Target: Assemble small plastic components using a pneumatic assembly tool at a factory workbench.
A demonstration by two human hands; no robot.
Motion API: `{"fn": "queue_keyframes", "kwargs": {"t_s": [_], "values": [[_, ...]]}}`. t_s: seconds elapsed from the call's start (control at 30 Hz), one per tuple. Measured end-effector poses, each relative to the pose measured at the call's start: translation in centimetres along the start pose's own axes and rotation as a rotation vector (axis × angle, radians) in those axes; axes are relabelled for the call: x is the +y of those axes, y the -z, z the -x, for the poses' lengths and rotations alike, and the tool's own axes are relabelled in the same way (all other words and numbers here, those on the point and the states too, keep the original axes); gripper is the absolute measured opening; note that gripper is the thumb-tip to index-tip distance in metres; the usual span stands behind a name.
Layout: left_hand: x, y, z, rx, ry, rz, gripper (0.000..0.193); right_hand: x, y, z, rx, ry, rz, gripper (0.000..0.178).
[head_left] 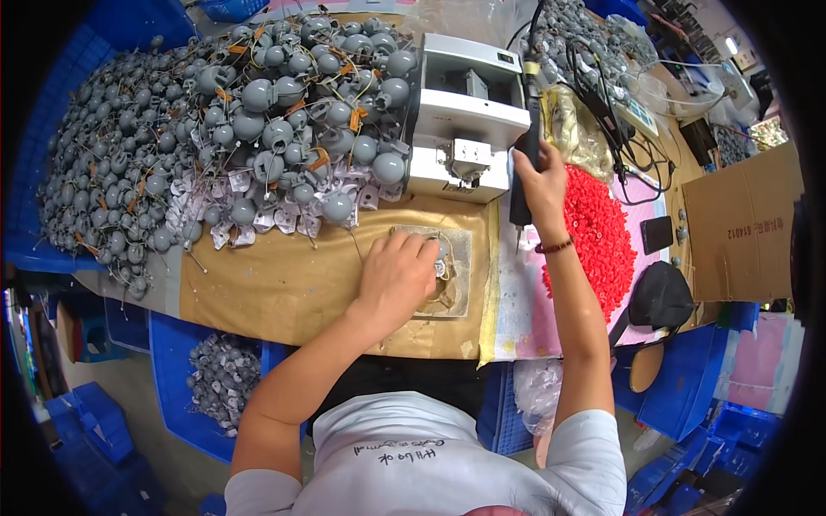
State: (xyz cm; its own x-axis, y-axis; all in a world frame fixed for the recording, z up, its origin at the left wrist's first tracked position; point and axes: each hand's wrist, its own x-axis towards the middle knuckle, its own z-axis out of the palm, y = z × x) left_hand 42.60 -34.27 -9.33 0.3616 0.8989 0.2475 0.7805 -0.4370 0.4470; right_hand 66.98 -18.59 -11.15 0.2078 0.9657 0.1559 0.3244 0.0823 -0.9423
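My left hand (398,275) rests over a flat square fixture plate (459,288) near the front of the workbench. Its fingers are bent around a small grey rounded plastic part (443,250), mostly hidden by them, with a bit of white showing beside it. To the right, my right hand (544,185) is wrapped around a black electric screwdriver (520,202), held upright with its bit pointing toward me. The bit is apart from the fixture, beside the white screw feeder (469,112).
A large heap of grey ball-shaped parts with wires (249,120) covers the left. Small red plastic pieces (594,232) lie piled right of my forearm. A cardboard box (744,228) and black cap (661,295) stand farther right. Below the bench, a blue bin (176,404) holds grey parts.
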Motion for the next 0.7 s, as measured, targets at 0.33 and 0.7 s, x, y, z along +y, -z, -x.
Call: {"fn": "queue_keyframes", "kwargs": {"t_s": [0.33,0.7], "values": [[0.4,-0.4,0.3,0.084,0.055,0.065,0.037,-13.6,-0.7,3.1,-0.186,0.402,-0.648,0.057],[0.4,-0.8,0.7,0.07,0.103,0.114,0.034,-13.4,-5.4,0.6,-0.228,0.232,-0.36,0.058]]}}
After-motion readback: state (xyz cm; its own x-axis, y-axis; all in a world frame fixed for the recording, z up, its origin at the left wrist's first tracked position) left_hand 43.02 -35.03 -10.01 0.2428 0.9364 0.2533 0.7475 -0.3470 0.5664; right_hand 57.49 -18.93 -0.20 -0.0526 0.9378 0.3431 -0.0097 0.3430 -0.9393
